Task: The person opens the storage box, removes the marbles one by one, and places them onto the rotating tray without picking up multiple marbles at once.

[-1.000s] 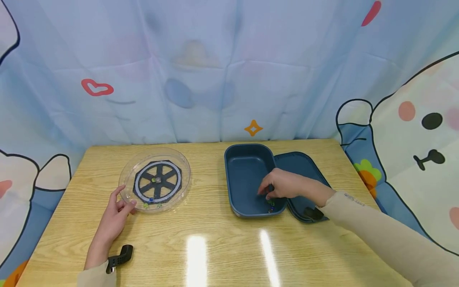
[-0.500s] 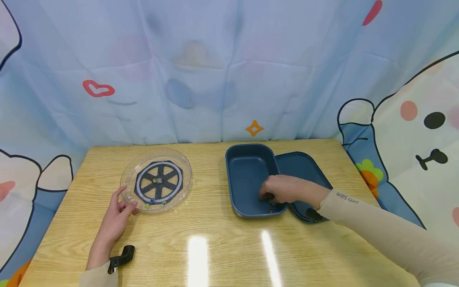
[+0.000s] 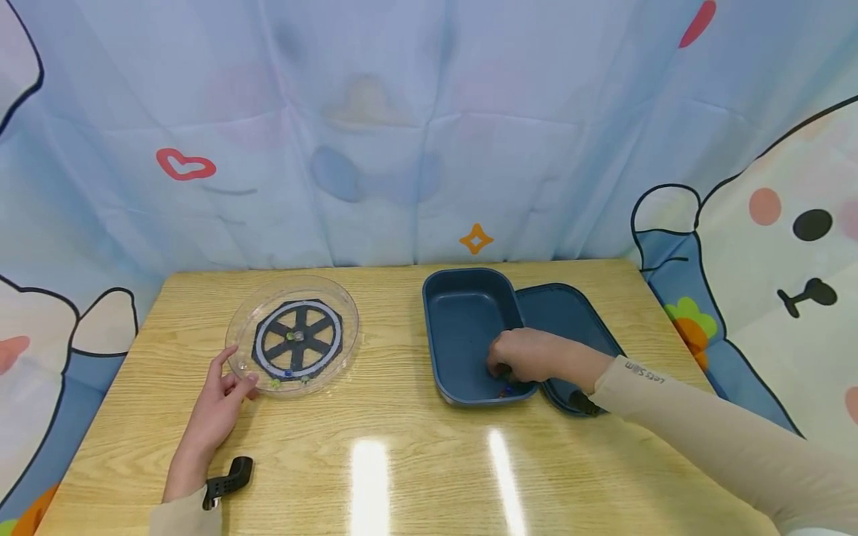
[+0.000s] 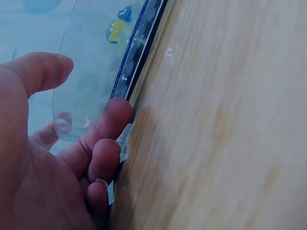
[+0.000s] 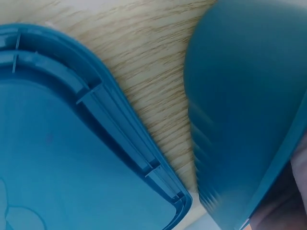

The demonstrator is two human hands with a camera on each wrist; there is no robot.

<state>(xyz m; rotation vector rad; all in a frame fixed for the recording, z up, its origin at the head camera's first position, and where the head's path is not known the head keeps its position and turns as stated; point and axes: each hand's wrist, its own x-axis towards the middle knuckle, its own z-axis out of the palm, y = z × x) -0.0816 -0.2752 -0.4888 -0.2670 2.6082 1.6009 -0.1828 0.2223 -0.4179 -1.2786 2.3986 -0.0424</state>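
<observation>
At the left of the head view, the left hand [image 3: 223, 400] has its grip closed on the near-left edge of a clear dish [image 3: 295, 289]. Small coloured pieces [image 3: 275, 384] lie in the dish, and a dark spoked wheel shape [image 3: 311, 345] shows within its outline. Right of centre, the right hand [image 3: 529, 353] reaches into a blue box [image 3: 462, 339], fingers bent downward beside a few coloured bits [image 3: 506, 392] in the lower right corner; whether its grip has caught any cannot be told. A blue lid [image 3: 563, 313] lies just right of the box on the wooden tabletop [image 3: 295, 461].
</observation>
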